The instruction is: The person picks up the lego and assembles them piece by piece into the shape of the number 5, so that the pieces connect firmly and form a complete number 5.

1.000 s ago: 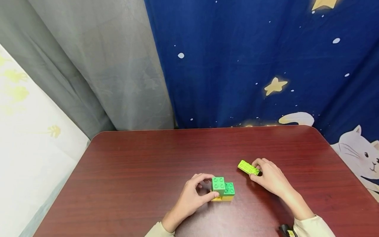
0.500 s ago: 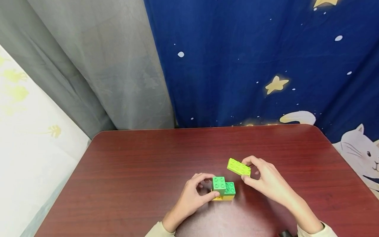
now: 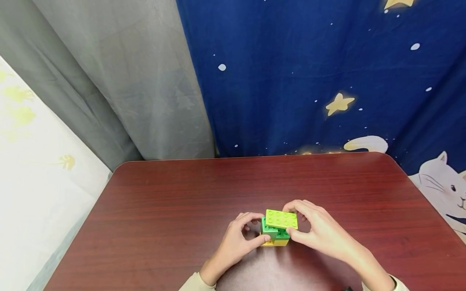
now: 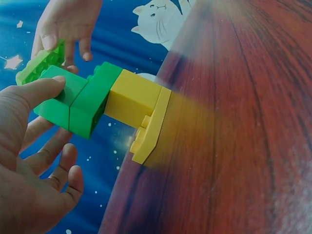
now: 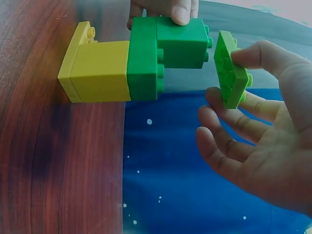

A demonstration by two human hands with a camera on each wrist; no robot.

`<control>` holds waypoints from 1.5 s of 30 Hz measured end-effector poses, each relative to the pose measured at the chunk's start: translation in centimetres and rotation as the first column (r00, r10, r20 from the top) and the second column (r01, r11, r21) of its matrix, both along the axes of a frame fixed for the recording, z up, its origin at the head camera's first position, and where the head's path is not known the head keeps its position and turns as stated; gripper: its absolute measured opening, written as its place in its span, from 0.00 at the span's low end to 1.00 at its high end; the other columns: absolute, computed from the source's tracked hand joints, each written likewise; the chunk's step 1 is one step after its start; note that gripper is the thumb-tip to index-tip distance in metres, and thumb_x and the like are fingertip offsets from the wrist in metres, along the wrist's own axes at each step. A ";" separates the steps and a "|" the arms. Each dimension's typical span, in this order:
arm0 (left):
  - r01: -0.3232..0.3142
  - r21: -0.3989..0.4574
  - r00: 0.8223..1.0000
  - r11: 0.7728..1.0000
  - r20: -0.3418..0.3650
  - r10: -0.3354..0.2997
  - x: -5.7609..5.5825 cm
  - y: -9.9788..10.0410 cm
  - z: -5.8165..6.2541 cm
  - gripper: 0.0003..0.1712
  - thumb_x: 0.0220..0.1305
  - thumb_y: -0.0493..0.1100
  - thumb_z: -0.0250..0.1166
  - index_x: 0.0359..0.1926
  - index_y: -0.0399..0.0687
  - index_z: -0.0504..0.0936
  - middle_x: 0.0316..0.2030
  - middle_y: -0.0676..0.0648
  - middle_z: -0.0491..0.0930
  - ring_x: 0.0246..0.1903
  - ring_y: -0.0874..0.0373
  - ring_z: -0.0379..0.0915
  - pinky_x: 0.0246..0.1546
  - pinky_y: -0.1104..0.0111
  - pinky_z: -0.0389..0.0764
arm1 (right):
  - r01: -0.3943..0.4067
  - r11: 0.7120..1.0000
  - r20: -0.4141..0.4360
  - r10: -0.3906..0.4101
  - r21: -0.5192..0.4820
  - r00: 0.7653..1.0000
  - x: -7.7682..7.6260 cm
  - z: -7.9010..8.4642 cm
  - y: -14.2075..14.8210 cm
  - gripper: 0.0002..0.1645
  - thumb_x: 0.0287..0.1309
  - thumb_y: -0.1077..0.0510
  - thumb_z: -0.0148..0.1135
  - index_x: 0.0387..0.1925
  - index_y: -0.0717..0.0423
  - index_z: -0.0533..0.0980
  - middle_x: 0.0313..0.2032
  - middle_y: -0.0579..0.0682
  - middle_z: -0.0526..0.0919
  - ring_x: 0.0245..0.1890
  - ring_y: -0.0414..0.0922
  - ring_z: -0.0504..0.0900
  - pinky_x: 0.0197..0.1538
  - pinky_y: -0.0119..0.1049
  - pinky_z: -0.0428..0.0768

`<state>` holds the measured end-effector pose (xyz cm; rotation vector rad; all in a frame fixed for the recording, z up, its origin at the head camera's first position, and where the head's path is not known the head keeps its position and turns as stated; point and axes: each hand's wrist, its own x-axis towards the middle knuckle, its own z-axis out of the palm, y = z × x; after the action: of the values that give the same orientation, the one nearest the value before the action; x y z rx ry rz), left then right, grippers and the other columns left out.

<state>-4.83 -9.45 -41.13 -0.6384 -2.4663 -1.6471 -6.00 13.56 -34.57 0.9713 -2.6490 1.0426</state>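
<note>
A small tower of toy building bricks stands on the table: a thin yellow plate (image 5: 69, 70) at the base, a yellow brick (image 5: 100, 73), a green brick (image 5: 142, 58), and an offset upper green brick (image 5: 181, 41). My left hand (image 3: 234, 241) grips the upper green brick between thumb and fingers. My right hand (image 3: 325, 230) pinches a lime-green plate (image 3: 281, 219), studs up, by its right end. In the right wrist view a narrow gap shows between the lime plate and the upper green brick's studs. The head view shows the plate overlapping both green bricks, slightly turned.
The dark red wooden table (image 3: 174, 210) reaches back to a grey curtain (image 3: 145, 81) and a blue starry curtain (image 3: 291, 81). At the left hangs a white cloth (image 3: 43, 161). A small dark object (image 3: 348, 288) shows beside the right sleeve at the bottom edge.
My right hand has lifted the lime plate and carried it left and toward me, over the tower. My left hand has stayed on the upper green brick.
</note>
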 end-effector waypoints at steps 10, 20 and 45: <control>0.021 -0.005 1.000 1.000 0.010 -0.021 -0.1 0.0 -0.1 0.22 0.49 0.50 0.72 0.48 0.57 0.79 0.37 0.60 0.77 0.36 0.53 0.71 0.35 0.63 0.73 | -0.092 0.995 0.014 0.092 -0.032 0.996 -0.3 -0.4 -0.2 0.23 0.45 0.61 0.68 0.44 0.40 0.72 0.38 0.31 0.74 0.33 0.32 0.72 0.36 0.29 0.73; 0.017 0.050 0.999 0.999 -0.041 -0.015 0.2 0.3 0.4 0.27 0.49 0.42 0.73 0.53 0.52 0.77 0.41 0.54 0.78 0.39 0.50 0.71 0.36 0.62 0.72 | -0.121 0.992 -0.001 0.121 -0.041 0.993 -0.6 -0.7 -0.3 0.23 0.44 0.62 0.68 0.44 0.41 0.74 0.37 0.32 0.75 0.31 0.31 0.72 0.34 0.28 0.73; 0.018 0.148 0.990 0.989 -0.138 0.003 -0.2 0.2 0.4 0.21 0.52 0.42 0.71 0.49 0.48 0.82 0.40 0.54 0.81 0.38 0.52 0.73 0.34 0.62 0.74 | -0.092 0.995 -0.001 0.092 -0.047 0.996 -0.7 -0.7 -0.1 0.24 0.40 0.62 0.70 0.41 0.37 0.76 0.30 0.30 0.73 0.16 0.29 0.62 0.19 0.24 0.63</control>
<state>-5.00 -9.27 -40.72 -0.7157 -2.2236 -1.7082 -6.69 13.41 -35.24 1.0927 -2.5907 1.1193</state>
